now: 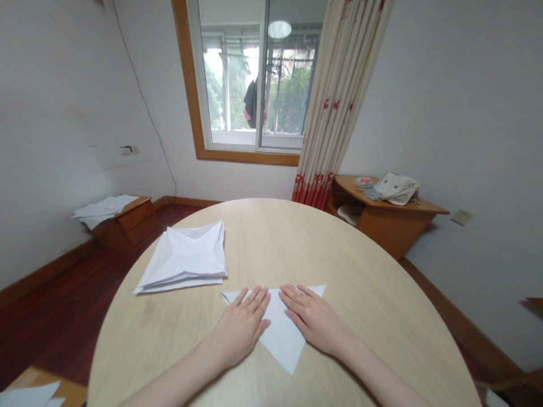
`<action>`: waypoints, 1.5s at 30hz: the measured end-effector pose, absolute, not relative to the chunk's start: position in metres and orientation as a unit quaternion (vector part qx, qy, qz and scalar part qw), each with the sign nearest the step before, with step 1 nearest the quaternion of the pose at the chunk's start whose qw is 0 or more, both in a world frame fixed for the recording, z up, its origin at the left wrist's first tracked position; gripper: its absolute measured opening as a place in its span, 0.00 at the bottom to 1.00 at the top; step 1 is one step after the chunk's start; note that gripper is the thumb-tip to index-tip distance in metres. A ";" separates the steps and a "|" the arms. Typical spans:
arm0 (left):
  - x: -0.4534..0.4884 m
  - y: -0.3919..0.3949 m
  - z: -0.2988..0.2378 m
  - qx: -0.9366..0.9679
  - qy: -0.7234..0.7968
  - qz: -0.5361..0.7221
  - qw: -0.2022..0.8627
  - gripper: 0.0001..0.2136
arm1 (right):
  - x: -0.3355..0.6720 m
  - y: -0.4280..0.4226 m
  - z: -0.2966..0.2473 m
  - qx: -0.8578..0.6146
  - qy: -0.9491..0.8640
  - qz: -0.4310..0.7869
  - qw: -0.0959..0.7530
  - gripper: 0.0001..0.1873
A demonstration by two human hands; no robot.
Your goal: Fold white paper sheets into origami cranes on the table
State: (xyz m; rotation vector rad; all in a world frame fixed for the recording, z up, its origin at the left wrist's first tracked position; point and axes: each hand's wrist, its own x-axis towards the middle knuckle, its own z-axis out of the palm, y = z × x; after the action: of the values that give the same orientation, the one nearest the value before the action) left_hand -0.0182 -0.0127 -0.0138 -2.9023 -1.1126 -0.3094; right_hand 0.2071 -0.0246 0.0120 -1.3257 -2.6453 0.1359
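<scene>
A white sheet of paper folded into a triangle point(280, 333) lies on the round wooden table point(382, 316), its point toward me. My left hand point(241, 325) lies flat on the triangle's left half, fingers stretched out and together. My right hand point(311, 314) rests flat on the right half, fingers extended the same way. Neither hand grips anything. Their fingertips nearly meet at the long top edge of the triangle.
A stack of white paper sheets point(184, 257) sits on the table to the left. Beyond are a low wooden cabinet with papers point(123, 217), a corner shelf with a bag point(394, 189), a curtain point(335, 102) and a window point(254, 79).
</scene>
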 end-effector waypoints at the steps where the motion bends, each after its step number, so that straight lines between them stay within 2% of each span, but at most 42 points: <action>1: -0.019 -0.012 -0.015 -0.929 -0.357 -0.096 0.010 0.22 | 0.207 -0.024 0.011 -0.447 -0.889 0.046 0.089 0.22; 29: -0.008 -0.025 0.011 -0.893 -0.447 -0.020 -0.049 0.22 | 0.204 -0.027 0.005 -0.485 -0.867 0.098 0.062 0.25; 37: -0.015 -0.017 0.016 -0.899 -0.429 -0.072 -0.047 0.21 | 0.208 -0.025 0.005 -0.478 -0.869 0.102 0.078 0.24; 45: -0.046 0.003 0.036 -0.901 -0.389 -0.155 -0.115 0.22 | 0.219 -0.019 0.013 -0.501 -0.853 0.132 0.061 0.24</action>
State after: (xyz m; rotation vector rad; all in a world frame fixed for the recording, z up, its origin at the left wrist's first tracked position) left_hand -0.0461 0.0025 0.0358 -3.0586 -1.3215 -0.5248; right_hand 0.2193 -0.0188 0.0128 -1.5157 -2.5804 0.4007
